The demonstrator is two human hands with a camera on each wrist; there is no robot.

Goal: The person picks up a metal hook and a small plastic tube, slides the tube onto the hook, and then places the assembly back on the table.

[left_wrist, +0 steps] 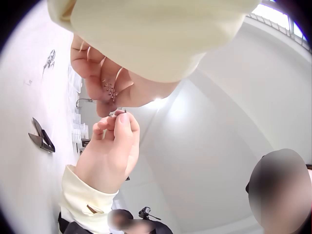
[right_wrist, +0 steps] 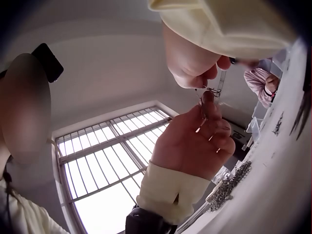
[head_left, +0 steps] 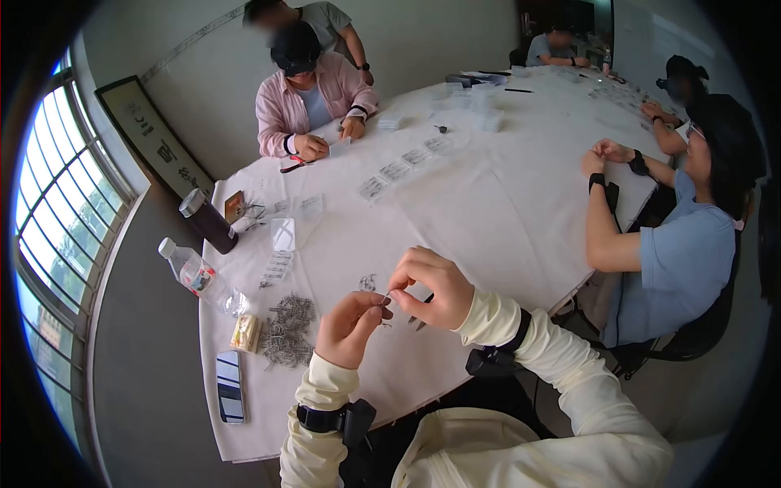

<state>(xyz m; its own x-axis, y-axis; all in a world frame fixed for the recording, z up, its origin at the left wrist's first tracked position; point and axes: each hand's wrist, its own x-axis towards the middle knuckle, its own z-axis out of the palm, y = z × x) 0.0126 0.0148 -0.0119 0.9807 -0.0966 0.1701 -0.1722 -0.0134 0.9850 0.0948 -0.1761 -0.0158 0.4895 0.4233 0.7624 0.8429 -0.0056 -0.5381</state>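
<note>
My left hand (head_left: 350,327) and right hand (head_left: 435,286) meet fingertip to fingertip over the near part of the table. Between them is a small, thin metal wire piece (right_wrist: 213,91), pinched by the thumb and forefinger of each hand. Several more tiny metal pieces (left_wrist: 110,90) sit in the curled fingers of my left hand, seen in the left wrist view. Dark-handled nippers (left_wrist: 43,138) lie on the cloth below my right hand. A small cluster of metal pieces (head_left: 368,282) lies just beyond my left fingertips.
Left of my hands are a heap of small metal pieces (head_left: 289,329), a phone (head_left: 231,386), a small yellowish pack (head_left: 246,333), a plastic bottle (head_left: 199,276) and a dark flask (head_left: 210,221). Clear plastic boxes (head_left: 394,171) stand farther back. Other people sit around the white-clothed table (head_left: 504,220).
</note>
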